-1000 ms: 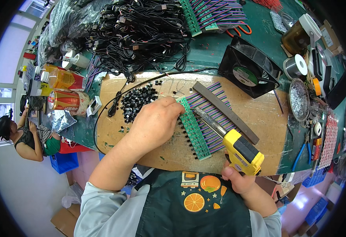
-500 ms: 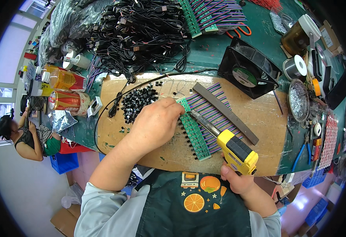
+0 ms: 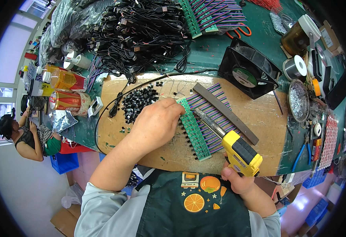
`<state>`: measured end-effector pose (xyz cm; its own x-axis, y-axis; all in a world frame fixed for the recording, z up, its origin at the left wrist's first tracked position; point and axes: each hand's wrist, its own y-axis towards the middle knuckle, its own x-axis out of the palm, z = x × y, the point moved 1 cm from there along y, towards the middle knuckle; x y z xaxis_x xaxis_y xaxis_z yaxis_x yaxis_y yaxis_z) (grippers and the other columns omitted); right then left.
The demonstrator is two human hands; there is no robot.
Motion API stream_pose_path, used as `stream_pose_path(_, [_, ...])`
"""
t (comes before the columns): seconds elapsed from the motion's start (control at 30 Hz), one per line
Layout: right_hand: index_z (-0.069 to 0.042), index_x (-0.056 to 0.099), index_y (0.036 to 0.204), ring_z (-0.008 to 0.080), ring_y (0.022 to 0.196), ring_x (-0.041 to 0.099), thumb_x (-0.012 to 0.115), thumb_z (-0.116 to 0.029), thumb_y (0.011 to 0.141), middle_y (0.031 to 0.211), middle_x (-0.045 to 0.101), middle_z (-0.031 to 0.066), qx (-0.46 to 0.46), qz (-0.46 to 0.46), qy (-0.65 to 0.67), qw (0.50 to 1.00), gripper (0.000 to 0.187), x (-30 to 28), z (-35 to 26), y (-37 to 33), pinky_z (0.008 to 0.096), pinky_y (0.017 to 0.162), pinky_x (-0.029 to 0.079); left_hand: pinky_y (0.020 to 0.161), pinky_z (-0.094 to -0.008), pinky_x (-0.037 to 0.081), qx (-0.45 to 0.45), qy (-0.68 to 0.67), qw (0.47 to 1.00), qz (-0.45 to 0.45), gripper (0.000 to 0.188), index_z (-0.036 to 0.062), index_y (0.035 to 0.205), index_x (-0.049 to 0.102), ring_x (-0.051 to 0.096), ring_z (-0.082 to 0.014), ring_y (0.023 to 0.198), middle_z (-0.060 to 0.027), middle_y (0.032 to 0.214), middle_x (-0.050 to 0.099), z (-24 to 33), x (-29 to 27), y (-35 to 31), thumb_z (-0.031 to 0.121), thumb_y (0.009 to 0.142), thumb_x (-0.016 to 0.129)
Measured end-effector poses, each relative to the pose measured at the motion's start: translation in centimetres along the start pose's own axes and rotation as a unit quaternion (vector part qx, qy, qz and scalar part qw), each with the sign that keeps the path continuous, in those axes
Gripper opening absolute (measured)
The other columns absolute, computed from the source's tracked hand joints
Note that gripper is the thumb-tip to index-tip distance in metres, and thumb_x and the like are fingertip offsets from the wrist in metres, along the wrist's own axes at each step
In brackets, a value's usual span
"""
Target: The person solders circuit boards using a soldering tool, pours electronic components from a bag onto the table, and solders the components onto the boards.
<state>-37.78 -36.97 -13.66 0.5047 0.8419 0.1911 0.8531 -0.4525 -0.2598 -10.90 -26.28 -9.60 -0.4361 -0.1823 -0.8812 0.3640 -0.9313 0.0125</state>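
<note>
A green circuit board strip point(image 3: 195, 136) lies on the brown work mat, with small black parts along its left edge and rows of coloured wires point(image 3: 208, 103) on its right. My left hand point(image 3: 155, 123) is closed in a pinch at the strip's far end; its fingertips hide what they hold. My right hand point(image 3: 238, 182) grips a yellow and black soldering gun point(image 3: 243, 153), whose metal tip points at the board near my left fingers. A dark flat bar point(image 3: 226, 113) lies across the wires. Beside my left hand is a pile of small black components point(image 3: 138, 102).
Tangled black cables point(image 3: 141, 35) heap at the far side, next to more wired boards point(image 3: 214, 15). A black fan point(image 3: 250, 69), a solder spool point(image 3: 295, 67) and a metal dish point(image 3: 298, 100) stand right. Bottles and a can point(image 3: 64, 100) stand left. Another person point(image 3: 27, 136) sits far left.
The soldering gun has shifted slightly to the right and its tip has drawn back a little from my left fingertips. My left hand and the board have stayed in place.
</note>
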Motion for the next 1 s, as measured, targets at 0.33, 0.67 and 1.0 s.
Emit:
stream_pose_path(0.33, [0.003, 0.043, 0.127, 0.0143, 0.057, 0.049, 0.068, -0.014, 0.086, 0.073, 0.051, 0.0061, 0.055, 0.006, 0.051, 0.997, 0.052, 0.1, 0.2, -0.4, 0.0292, 0.056, 0.045, 0.072, -0.0404, 0.053, 0.0, 0.01, 1.0, -0.003, 0.014, 0.0064, 0.096, 0.066, 0.064, -0.0324, 0.084, -0.0122, 0.089, 0.063, 0.8, -0.7, -0.4, 0.006, 0.082, 0.063])
stream_pose_path(0.67, [0.002, 0.044, 0.123, 0.014, 0.053, 0.048, 0.068, -0.017, 0.085, 0.068, 0.049, 0.0065, 0.033, 0.024, 0.078, 0.996, 0.049, 0.2, 0.2, -0.1, 0.0282, 0.052, 0.043, 0.075, -0.0394, 0.052, -0.105, 0.142, 0.962, 0.208, 0.015, 0.0049, 0.098, 0.068, 0.064, -0.0332, 0.083, -0.0146, 0.087, 0.065, -7.3, -5.2, 0.9, 0.01, 0.084, 0.064])
stream_pose_path(1.0, [0.002, 0.044, 0.124, 0.0149, 0.054, 0.049, 0.065, -0.013, 0.085, 0.07, 0.051, 0.0081, 0.028, 0.014, 0.085, 0.996, 0.047, 0.3, 0.1, 0.0, 0.0302, 0.053, 0.046, 0.062, -0.028, 0.046, -0.269, -0.015, 0.943, 0.193, 0.018, 0.0019, 0.094, 0.067, 0.056, -0.0132, 0.063, -0.0059, 0.07, 0.064, -10.8, -6.0, 1.2, 0.018, 0.086, 0.07])
